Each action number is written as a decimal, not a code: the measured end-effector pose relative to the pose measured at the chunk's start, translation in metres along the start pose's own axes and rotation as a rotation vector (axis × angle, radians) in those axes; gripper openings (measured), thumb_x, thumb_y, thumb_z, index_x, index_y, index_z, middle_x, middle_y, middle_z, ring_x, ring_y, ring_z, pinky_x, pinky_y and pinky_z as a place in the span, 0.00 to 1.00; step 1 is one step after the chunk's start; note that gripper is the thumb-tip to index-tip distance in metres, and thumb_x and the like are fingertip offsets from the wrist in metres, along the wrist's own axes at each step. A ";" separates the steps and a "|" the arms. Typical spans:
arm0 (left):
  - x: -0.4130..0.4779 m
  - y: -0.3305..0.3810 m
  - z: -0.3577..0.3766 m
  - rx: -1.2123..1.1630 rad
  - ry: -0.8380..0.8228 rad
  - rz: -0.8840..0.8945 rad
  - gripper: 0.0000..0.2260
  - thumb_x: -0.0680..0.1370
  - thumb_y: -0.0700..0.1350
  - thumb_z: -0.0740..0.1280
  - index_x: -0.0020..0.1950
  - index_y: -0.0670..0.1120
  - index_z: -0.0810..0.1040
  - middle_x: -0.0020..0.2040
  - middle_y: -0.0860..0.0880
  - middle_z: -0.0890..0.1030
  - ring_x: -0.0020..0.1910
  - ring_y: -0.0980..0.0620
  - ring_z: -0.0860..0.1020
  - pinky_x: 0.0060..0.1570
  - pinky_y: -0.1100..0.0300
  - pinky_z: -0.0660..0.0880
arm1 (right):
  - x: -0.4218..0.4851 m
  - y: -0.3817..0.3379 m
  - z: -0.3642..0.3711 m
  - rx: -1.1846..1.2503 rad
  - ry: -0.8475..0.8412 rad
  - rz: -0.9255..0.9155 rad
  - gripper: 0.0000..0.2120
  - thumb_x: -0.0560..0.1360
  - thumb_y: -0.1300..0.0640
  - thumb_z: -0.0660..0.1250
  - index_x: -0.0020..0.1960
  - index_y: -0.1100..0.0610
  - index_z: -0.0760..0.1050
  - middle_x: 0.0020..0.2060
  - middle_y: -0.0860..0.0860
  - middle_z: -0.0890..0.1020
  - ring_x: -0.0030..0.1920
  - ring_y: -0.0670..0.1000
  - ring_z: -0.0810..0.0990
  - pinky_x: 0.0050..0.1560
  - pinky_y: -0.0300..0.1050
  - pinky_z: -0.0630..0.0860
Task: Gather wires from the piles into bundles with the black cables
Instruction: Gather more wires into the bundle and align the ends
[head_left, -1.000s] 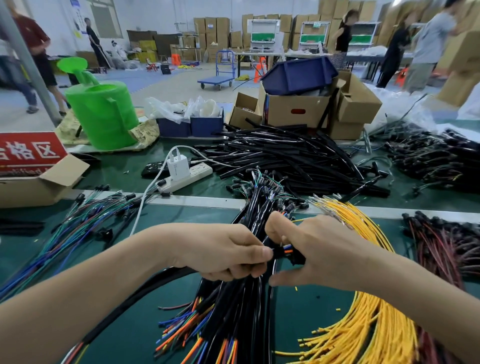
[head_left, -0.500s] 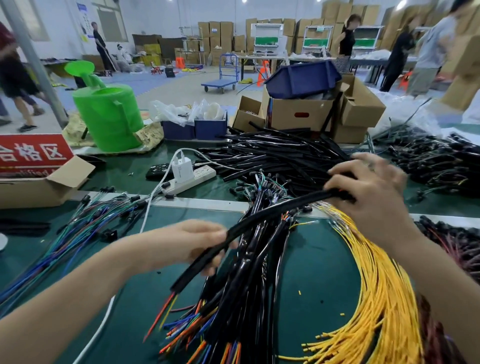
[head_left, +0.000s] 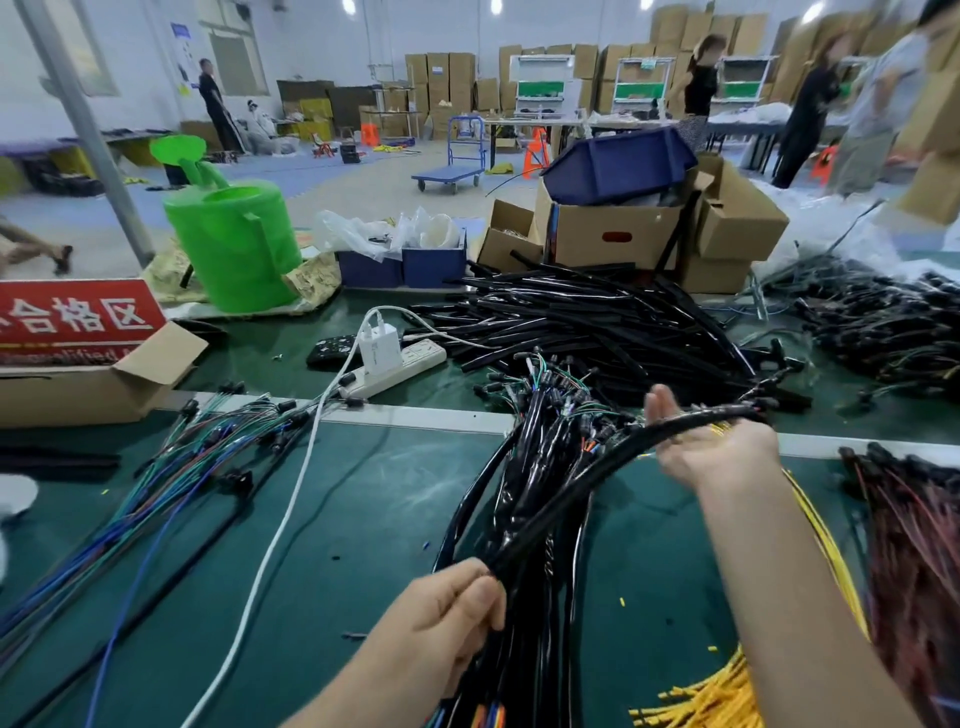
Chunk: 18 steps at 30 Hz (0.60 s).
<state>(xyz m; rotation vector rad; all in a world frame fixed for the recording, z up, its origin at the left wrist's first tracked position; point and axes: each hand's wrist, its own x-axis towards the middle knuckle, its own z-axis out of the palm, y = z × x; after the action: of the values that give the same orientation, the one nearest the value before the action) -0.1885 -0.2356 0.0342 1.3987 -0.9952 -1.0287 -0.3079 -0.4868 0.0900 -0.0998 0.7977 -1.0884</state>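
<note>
Head view: two hands, one black cable (head_left: 597, 470) held between them above the green worktop (head_left: 363, 519). Left hand (head_left: 447, 618), near the bottom, has its fingers curled tight round the cable's near end, with multicoloured wire tips poking out below. Right hand (head_left: 711, 447) is palm up with fingers loosely spread, and the cable's far end lies across the palm, not clamped. The cable arcs over one centre heap of sleeved bundles (head_left: 540, 519).

Three loose wire piles:
- blue-green wires (head_left: 171, 467) to the left
- yellow wires (head_left: 727, 691) under the right forearm
- dark red wires (head_left: 914, 545) at the right edge

One big heap of black cables (head_left: 597, 322) lies behind, and a second dark heap (head_left: 883, 332) is at far right.

Also on the worktop:
- one power strip (head_left: 405, 366) with one white charger (head_left: 382, 348) plugged in
- one white cord (head_left: 280, 525) running toward the camera
- one green watering can (head_left: 234, 244)
- one red sign (head_left: 78, 317) on a cardboard box (head_left: 104, 384)
</note>
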 end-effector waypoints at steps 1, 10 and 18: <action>-0.002 -0.003 0.003 0.058 0.027 0.014 0.11 0.76 0.52 0.59 0.35 0.51 0.72 0.25 0.54 0.61 0.22 0.56 0.58 0.23 0.67 0.57 | -0.002 0.000 0.002 0.072 -0.022 0.015 0.20 0.82 0.49 0.45 0.46 0.62 0.67 0.33 0.57 0.77 0.22 0.51 0.73 0.23 0.37 0.71; -0.021 -0.038 0.016 0.853 0.144 0.263 0.03 0.73 0.57 0.61 0.45 0.63 0.69 0.26 0.74 0.62 0.35 0.81 0.64 0.34 0.84 0.57 | -0.013 0.024 0.026 -0.260 -0.358 -0.111 0.20 0.82 0.45 0.50 0.36 0.54 0.66 0.18 0.47 0.57 0.16 0.45 0.53 0.17 0.33 0.52; -0.022 -0.032 0.000 1.179 0.470 0.426 0.22 0.73 0.60 0.57 0.44 0.49 0.86 0.44 0.52 0.84 0.46 0.57 0.70 0.33 0.65 0.78 | 0.000 0.073 0.041 -1.159 -0.178 -0.390 0.34 0.76 0.50 0.66 0.76 0.56 0.54 0.72 0.56 0.64 0.69 0.59 0.66 0.69 0.57 0.64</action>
<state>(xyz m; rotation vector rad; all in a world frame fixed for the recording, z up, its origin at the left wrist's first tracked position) -0.1936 -0.2123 0.0035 2.0607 -1.5114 0.3337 -0.2272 -0.4635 0.0871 -1.3510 1.1863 -0.8258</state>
